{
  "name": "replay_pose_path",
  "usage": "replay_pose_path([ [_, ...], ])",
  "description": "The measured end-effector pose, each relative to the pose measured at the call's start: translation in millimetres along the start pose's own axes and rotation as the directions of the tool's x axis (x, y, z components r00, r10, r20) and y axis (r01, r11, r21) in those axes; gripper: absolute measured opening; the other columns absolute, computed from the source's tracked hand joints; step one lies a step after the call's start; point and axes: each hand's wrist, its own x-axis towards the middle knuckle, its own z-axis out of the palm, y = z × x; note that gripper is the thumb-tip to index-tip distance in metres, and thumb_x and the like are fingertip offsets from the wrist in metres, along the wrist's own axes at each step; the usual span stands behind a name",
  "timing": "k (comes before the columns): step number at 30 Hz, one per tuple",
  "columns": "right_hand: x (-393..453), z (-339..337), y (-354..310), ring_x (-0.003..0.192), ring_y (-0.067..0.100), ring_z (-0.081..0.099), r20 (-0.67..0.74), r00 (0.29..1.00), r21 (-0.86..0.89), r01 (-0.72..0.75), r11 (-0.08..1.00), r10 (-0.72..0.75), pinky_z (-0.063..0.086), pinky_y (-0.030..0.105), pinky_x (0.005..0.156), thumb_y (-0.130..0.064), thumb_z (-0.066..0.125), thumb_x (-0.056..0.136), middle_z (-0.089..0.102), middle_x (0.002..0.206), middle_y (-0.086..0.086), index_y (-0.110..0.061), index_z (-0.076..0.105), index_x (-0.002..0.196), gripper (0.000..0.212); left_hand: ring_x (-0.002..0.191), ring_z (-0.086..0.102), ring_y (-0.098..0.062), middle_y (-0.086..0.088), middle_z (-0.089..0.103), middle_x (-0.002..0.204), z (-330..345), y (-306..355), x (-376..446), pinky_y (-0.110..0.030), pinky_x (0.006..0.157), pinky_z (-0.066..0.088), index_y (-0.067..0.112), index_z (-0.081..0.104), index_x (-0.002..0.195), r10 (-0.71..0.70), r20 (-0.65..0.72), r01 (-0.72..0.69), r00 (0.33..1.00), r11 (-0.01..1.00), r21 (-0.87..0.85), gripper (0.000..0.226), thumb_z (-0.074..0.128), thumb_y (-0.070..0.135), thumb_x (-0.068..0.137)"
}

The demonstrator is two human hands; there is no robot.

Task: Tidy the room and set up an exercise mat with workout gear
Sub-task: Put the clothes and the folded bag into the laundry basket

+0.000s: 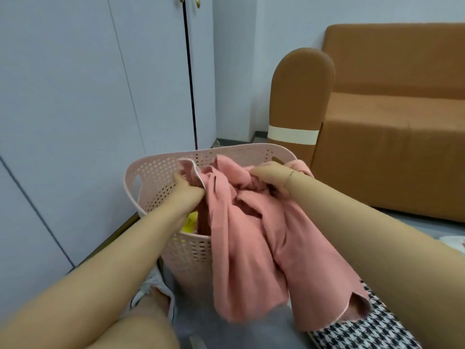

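Observation:
A pink garment (254,238) is bunched over the pink perforated laundry basket (156,172) in front of me. Its lower part hangs down outside the basket's near rim. My left hand (187,191) grips the cloth at its left edge, above the basket's opening. Further right, my right hand (270,176) holds a bunch of the same cloth near the far rim. Something yellow (190,222) shows inside the basket under my left wrist.
An orange sofa (392,127) with a rounded armrest stands at the right. Pale cupboard doors (88,96) fill the left. A black-and-white houndstooth cloth (364,331) lies at the bottom right. My knee and a white shoe (151,290) are beside the basket on the grey floor.

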Motion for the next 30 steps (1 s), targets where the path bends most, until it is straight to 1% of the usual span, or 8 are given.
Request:
replay_pose_path([
  [4, -6.9, 5.2, 4.5, 0.088, 0.018, 0.050, 0.161, 0.987, 0.161, -0.040, 0.986, 0.014, 0.046, 0.025, 0.072, -0.013, 0.054, 0.094, 0.050, 0.096, 0.008, -0.008, 0.055, 0.107, 0.014, 0.091, 0.058, -0.014, -0.004, 0.051, 0.124, 6.5, -4.4, -13.7, -0.019, 0.074, 0.045, 0.024, 0.007, 0.151, 0.108, 0.351, -0.325, 0.930, 0.689, 0.648, 0.084, 0.061, 0.012, 0.087],
  [6, -18.1, -5.8, 2.9, 0.080, 0.019, 0.052, -0.013, 0.987, 0.201, 0.162, 0.966, -0.162, 0.046, 0.026, 0.070, -0.004, 0.047, 0.094, 0.053, 0.090, 0.008, -0.009, 0.059, 0.094, 0.013, 0.132, 0.037, -0.010, -0.001, 0.033, 0.151, 14.1, 3.1, -29.8, -0.014, 0.104, 0.026, 0.019, 0.021, 0.150, 0.170, 0.575, -0.556, 0.800, 0.571, 0.604, 0.065, 0.055, 0.027, 0.095],
  [9, -57.4, -24.9, 25.8, 0.099, 0.009, 0.063, -0.397, 0.860, 0.241, 0.434, 0.868, -0.320, 0.052, 0.027, 0.088, -0.005, 0.053, 0.087, 0.068, 0.103, -0.006, -0.017, 0.067, 0.102, 0.024, 0.126, 0.016, 0.016, 0.017, 0.023, 0.151, 25.9, 1.3, -53.1, 0.007, 0.095, 0.006, 0.022, 0.020, 0.151, 0.113, 0.758, -0.663, 0.643, 0.578, 0.476, 0.066, 0.048, 0.045, 0.095],
  [12, -87.2, -23.9, 80.3, 0.111, -0.002, 0.049, -0.544, 0.792, 0.197, 0.442, 0.875, -0.278, 0.038, 0.015, 0.093, -0.020, 0.064, 0.087, 0.052, 0.125, -0.019, -0.024, 0.049, 0.127, 0.043, 0.137, 0.024, 0.002, 0.016, 0.017, 0.157, 31.5, -9.4, -62.1, -0.005, 0.107, 0.017, 0.028, 0.007, 0.152, 0.199, 0.798, -0.812, 0.568, 0.295, 0.504, 0.083, 0.054, 0.052, 0.089],
  [15, -85.7, -5.7, 129.1, 0.126, 0.007, 0.038, -0.263, 0.965, 0.387, 0.124, 0.914, -0.019, 0.031, 0.029, 0.108, -0.051, 0.079, 0.067, 0.031, 0.140, -0.014, -0.031, 0.014, 0.148, 0.106, 0.123, 0.051, -0.026, 0.003, 0.031, 0.153, 31.8, -17.7, -60.7, -0.037, 0.097, 0.043, 0.026, 0.000, 0.152, 0.241, 0.797, -0.822, 0.554, 0.004, 0.570, 0.077, 0.048, 0.044, 0.094],
  [17, -86.3, 4.5, 139.5, 0.122, 0.010, 0.051, -0.123, 0.992, 0.413, 0.076, 0.907, -0.027, 0.042, 0.036, 0.105, -0.056, 0.082, 0.056, 0.045, 0.141, -0.007, -0.028, 0.027, 0.144, 0.108, 0.112, 0.057, -0.032, -0.004, 0.041, 0.145, 31.7, -21.8, -62.6, -0.043, 0.088, 0.048, 0.025, -0.004, 0.152, 0.246, 0.821, -0.831, 0.515, -0.091, 0.548, 0.071, 0.033, 0.049, 0.096],
  [22, -101.2, -3.2, 120.1, 0.078, 0.010, 0.061, -0.297, 0.948, 0.447, 0.244, 0.861, -0.115, 0.048, 0.012, 0.057, -0.007, 0.070, 0.080, 0.064, 0.097, 0.004, -0.014, 0.053, 0.110, 0.035, 0.123, 0.051, -0.030, 0.007, 0.026, 0.156, 19.9, -17.9, -64.7, -0.036, 0.099, 0.042, 0.031, 0.001, 0.152, 0.174, 0.819, -0.830, 0.547, -0.015, 0.558, 0.071, 0.015, 0.061, 0.088],
  [30, -97.3, -33.4, 29.7, 0.100, 0.010, 0.061, -0.265, 0.740, -0.341, 0.528, 0.778, -0.618, 0.047, 0.028, 0.089, -0.016, 0.070, 0.068, 0.068, 0.109, -0.011, -0.032, 0.063, 0.118, 0.053, 0.115, 0.055, -0.018, 0.002, 0.062, 0.124, 0.5, -1.8, -51.8, -0.025, 0.095, 0.040, 0.024, 0.057, 0.122, 0.280, 0.652, -0.700, 0.704, 0.426, 0.573, 0.041, 0.042, 0.045, 0.089],
])
